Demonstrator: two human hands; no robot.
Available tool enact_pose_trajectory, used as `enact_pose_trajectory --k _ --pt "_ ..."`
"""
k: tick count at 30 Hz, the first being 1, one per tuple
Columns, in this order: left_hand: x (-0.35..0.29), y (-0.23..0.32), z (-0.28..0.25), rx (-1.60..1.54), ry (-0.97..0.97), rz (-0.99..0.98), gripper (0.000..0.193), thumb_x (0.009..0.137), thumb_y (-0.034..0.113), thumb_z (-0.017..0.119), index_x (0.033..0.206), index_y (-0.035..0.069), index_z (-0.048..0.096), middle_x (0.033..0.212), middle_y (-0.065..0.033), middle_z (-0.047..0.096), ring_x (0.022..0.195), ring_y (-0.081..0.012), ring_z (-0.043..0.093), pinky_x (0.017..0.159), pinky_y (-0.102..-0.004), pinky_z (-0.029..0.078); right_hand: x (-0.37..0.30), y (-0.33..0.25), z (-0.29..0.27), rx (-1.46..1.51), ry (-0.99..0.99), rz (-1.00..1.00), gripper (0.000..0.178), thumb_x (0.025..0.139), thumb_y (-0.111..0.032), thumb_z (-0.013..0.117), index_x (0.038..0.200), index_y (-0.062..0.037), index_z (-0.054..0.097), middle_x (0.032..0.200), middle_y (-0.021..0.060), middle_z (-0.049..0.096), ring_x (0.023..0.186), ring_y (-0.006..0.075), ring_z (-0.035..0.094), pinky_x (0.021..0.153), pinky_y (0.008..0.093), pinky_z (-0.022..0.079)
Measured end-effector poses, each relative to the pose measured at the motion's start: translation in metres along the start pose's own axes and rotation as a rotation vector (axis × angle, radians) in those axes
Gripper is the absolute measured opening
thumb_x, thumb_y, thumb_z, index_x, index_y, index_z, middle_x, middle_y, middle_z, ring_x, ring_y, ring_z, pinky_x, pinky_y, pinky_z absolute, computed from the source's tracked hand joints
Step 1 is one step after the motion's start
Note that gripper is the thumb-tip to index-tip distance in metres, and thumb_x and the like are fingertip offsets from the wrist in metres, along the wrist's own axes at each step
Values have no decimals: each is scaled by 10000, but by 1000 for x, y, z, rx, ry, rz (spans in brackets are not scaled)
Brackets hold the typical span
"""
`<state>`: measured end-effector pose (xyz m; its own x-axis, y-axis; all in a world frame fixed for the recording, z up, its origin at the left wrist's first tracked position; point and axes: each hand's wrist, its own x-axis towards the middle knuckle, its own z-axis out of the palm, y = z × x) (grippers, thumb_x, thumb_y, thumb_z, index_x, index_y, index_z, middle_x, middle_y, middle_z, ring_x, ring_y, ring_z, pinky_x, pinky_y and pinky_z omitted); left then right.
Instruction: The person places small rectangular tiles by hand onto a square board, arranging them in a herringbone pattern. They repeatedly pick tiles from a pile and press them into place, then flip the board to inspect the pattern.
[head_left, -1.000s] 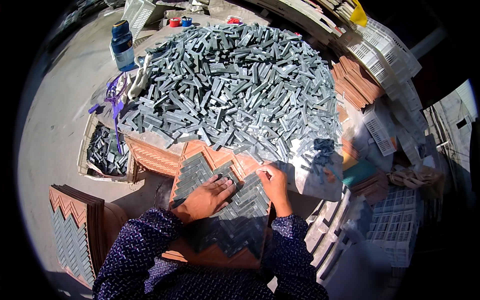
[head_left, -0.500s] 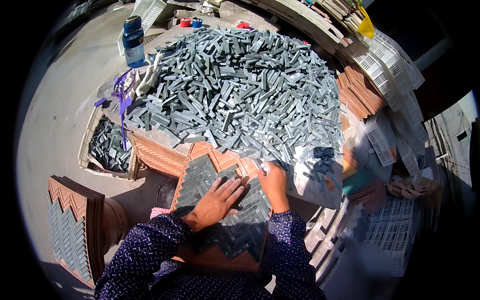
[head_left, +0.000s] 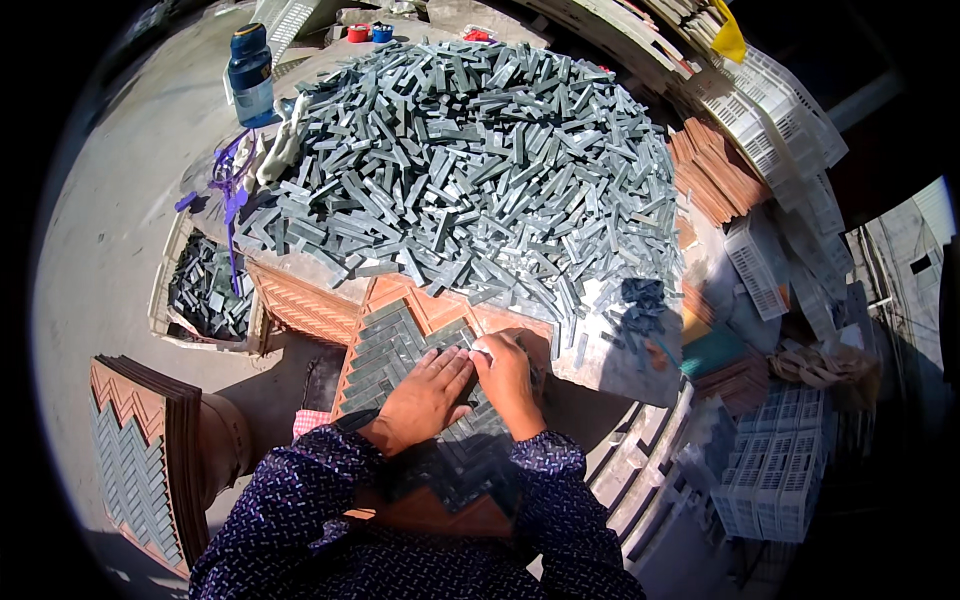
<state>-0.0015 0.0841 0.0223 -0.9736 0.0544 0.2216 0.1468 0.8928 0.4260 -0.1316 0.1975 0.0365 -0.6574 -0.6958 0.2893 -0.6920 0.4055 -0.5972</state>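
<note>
Grey stone strips (head_left: 385, 340) lie in a herringbone pattern in an orange-brown grooved tray (head_left: 440, 308) in front of me. My left hand (head_left: 420, 402) rests flat on them, its fingers stretched out together. Beside its fingertips, my right hand (head_left: 508, 385) is closed in a pinch over the tray's pattern. What the right fingers hold, if anything, is hidden. Beyond the tray, a large heap of loose grey stone strips (head_left: 470, 170) covers much of the table (head_left: 625, 372).
At left stand a stack of trays with laid strips (head_left: 130, 470) and a bin of dark strips (head_left: 205, 290). A blue bottle (head_left: 252, 85), white gloves (head_left: 285, 145) and purple cord (head_left: 232, 185) lie beside the heap. White crates (head_left: 770, 470) and brown trays (head_left: 715, 175) are at right.
My right hand has moved left and slightly down, from the tray's right upper edge to beside my left fingertips. My left hand stays flat on the strips. The view has shifted slightly.
</note>
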Motion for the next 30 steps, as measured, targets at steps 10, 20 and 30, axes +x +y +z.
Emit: enact_pose_trajectory --k 10,20,30 --pt "0 3 -2 -30 10 -19 658 844 351 616 1327 -43 405 1369 -211 409 1295 -360 375 1114 -468 257 8 5 -3 33 -37 58 113 769 -105 656 849 -45 605 812 159 614 774 370 600 646 445 473" --pt "6 -5 0 21 -27 -17 682 832 316 630 1358 -34 373 1411 -191 378 1342 -336 320 1116 -488 230 -10 19 -38 285 236 266 116 812 -108 659 904 -36 651 762 140 649 657 271 627 597 341 480" --pt "35 0 8 128 -104 -51 779 886 499 496 1439 -2 270 1506 -149 264 1395 -290 247 1128 -518 156 -48 42 -56 78 252 124 118 813 -70 635 925 -38 656 814 121 630 750 307 622 652 396 494"
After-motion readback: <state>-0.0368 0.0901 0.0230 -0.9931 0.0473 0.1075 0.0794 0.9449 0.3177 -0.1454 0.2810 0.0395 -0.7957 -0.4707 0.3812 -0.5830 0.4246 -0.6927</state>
